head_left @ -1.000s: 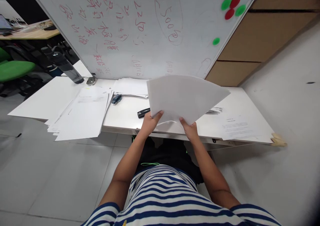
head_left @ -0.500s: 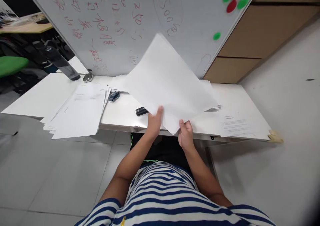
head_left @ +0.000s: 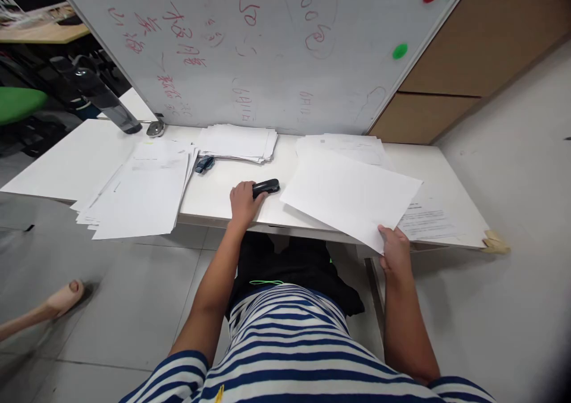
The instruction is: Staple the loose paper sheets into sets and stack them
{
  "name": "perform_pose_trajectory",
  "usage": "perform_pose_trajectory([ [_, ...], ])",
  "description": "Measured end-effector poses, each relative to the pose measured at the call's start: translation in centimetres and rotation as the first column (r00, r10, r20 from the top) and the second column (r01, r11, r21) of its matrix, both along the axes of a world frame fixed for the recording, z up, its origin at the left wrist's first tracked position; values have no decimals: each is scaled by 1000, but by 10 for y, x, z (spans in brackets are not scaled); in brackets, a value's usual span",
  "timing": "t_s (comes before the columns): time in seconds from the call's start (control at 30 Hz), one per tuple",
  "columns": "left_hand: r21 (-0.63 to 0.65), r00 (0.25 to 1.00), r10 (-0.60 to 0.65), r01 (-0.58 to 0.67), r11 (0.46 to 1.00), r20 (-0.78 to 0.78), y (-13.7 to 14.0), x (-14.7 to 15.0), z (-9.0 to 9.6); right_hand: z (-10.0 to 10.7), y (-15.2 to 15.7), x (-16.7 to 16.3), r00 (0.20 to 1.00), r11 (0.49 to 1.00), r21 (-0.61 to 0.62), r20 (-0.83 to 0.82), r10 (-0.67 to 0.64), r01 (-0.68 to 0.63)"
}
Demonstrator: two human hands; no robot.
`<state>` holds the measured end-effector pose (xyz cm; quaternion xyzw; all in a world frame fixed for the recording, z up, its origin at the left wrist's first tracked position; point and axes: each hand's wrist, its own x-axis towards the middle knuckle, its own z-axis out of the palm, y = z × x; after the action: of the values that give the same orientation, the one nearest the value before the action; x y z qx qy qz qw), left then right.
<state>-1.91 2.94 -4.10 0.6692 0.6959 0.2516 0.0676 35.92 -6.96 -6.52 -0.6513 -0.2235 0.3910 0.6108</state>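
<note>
A black stapler (head_left: 266,187) lies on the white desk, and my left hand (head_left: 244,204) is closed around its near end. My right hand (head_left: 395,249) pinches the near corner of some white paper sheets (head_left: 352,192), thumb on top. The sheets are tilted over the right part of the desk, partly covering a stack of papers (head_left: 343,145) and a printed page (head_left: 429,217). How many sheets are in my grip I cannot tell.
A fanned paper pile (head_left: 143,189) overhangs the desk's front edge at left. Behind the stapler sit another paper stack (head_left: 238,141) and a dark blue object (head_left: 204,164). A bottle (head_left: 107,103) stands back left, before the whiteboard (head_left: 267,64). Someone's foot (head_left: 66,298) is at lower left.
My left hand has let go of the paper and moved left onto the stapler. My right hand has carried the sheets right and lowered them. A person's foot has appeared at left.
</note>
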Motion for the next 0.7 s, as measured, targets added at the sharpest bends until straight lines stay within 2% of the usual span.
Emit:
perform_pose_trajectory([
  [0.07, -39, 1000, -22, 21, 999, -18, 6, -8, -8, -1, -5, 12, 998, 996, -68, 28, 62, -60],
  [0.2, -9, 1000, -21, 21, 1000, -21, 9, -11, -16, -3, -8, 19, 968, 964, -157, 98, 230, -213],
  [0.4, -10, 997, -64, 65, 998, 50, 8, -13, -16, -2, 1, 13, 927, 902, -238, 21, 375, -360],
  [0.57, 1, 986, -141, 142, 990, 92, 5, -14, -15, 15, 14, 5, 868, 838, -238, -56, 493, -491],
  [0.7, 5, 976, -168, 169, 986, 137, 1, -13, -11, 34, 28, 3, 820, 805, -200, 11, 572, -559],
])
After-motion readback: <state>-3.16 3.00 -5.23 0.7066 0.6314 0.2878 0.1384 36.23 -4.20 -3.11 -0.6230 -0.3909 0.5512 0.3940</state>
